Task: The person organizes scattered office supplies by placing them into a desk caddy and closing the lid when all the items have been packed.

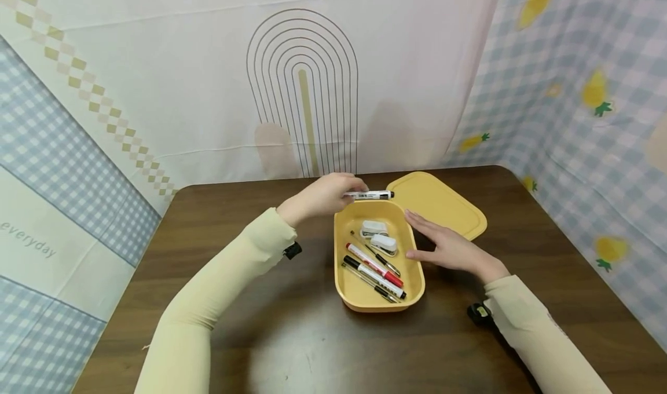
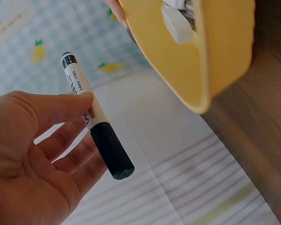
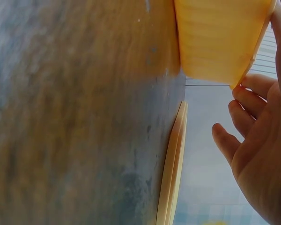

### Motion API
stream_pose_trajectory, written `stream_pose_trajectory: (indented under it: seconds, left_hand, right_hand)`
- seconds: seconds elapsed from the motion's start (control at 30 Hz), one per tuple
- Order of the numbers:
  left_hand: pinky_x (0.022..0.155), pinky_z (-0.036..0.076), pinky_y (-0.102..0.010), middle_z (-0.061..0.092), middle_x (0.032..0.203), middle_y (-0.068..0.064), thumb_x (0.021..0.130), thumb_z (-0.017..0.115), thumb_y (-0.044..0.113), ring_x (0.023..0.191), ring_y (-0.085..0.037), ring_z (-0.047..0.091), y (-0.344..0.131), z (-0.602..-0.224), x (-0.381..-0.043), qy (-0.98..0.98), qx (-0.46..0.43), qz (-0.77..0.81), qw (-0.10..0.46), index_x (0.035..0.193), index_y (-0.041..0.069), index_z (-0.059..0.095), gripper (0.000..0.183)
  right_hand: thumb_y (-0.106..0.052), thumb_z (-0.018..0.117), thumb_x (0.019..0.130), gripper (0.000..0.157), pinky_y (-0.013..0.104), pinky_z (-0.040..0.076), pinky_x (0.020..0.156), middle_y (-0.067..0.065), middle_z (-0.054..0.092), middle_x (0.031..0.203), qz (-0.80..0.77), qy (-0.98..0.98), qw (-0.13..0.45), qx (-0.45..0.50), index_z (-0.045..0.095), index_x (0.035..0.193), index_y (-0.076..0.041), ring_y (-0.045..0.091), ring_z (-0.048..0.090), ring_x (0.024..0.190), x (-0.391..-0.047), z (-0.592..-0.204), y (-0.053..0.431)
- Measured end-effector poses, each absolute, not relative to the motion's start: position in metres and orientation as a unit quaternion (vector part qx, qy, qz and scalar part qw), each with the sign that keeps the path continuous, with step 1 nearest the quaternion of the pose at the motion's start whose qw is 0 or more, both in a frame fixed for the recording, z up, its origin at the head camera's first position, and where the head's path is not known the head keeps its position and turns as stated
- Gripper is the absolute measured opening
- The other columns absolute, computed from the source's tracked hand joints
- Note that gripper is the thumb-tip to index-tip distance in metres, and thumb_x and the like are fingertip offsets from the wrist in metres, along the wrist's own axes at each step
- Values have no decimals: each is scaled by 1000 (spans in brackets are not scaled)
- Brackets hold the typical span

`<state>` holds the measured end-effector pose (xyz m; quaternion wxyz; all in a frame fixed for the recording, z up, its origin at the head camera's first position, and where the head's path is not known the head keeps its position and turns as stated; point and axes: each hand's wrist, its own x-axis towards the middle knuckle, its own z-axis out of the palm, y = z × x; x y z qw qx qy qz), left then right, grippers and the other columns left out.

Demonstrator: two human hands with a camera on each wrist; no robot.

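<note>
Between thumb and fingers, my left hand [image 1: 332,192] pinches a black-capped whiteboard marker [image 2: 86,101], held over the far end of a yellow box [image 1: 341,289]. My right hand [image 1: 450,246] lies along the box's right side, fingers extended, fingertips at the rim; the right wrist view shows them beside the box's outer wall [image 3: 220,37]. Inside the box are two small white staplers [image 1: 384,243], a red-capped marker [image 1: 372,263], another black-capped marker [image 1: 372,277] and two slim pens, one clear-barrelled pen [image 1: 365,279] nearest the left wall.
The yellow lid [image 1: 443,200] lies flat on the brown wooden table [image 1: 250,336], behind and to the right of the box. Printed cloth [image 1: 417,64] hangs along the table's back and sides.
</note>
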<state>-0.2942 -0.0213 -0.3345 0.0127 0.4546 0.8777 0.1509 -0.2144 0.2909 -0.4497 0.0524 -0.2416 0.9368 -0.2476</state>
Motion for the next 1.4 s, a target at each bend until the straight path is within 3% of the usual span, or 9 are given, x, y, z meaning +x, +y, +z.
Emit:
stream_pose_trajectory:
  seconds: [0.33,0.5,0.6,0.77,0.93,1.4]
  left_hand:
    - [98,47,-31,67,117,-1,97,60,-1,111,-16,61,5,-325,-272,848,518,115,15,124,12,69,32]
    - [100,46,-31,66,120,0,98,60,1,114,-16,60,13,-322,-261,834,541,109,19,125,13,69,31]
    - [99,47,-30,66,122,-1,98,60,0,115,-16,60,17,-326,-254,829,549,101,27,125,14,69,32]
    - [98,48,-30,65,126,-1,98,59,-1,115,-15,60,21,-333,-248,824,556,94,45,126,13,68,33]
    - [96,48,-28,66,122,-2,96,60,-2,111,-14,61,21,-343,-247,819,566,86,39,123,13,70,32]
    - [93,50,-29,68,115,-2,96,60,-2,106,-15,64,16,-373,-249,826,550,98,70,123,12,70,32]
  right_hand:
    - [-67,63,89,95,58,28,115,12,20,166,-247,941,62,-225,21,162,-25,36,26,148,-211,-451,292]
    - [-65,63,90,92,57,32,112,17,32,160,-247,941,54,-226,30,160,-15,37,36,143,-212,-451,291]
    - [-63,65,90,94,55,32,113,15,29,162,-256,937,48,-233,28,160,-14,34,35,144,-211,-451,291]
    - [-65,65,88,98,57,28,115,11,19,166,-263,934,54,-234,19,162,-22,33,26,148,-211,-450,292]
    - [-65,65,88,96,58,27,115,10,18,167,-263,934,54,-236,18,163,-26,34,25,149,-212,-449,292]
    - [-68,65,86,99,58,28,114,9,18,167,-265,933,50,-240,20,162,-24,33,25,149,-213,-450,291]
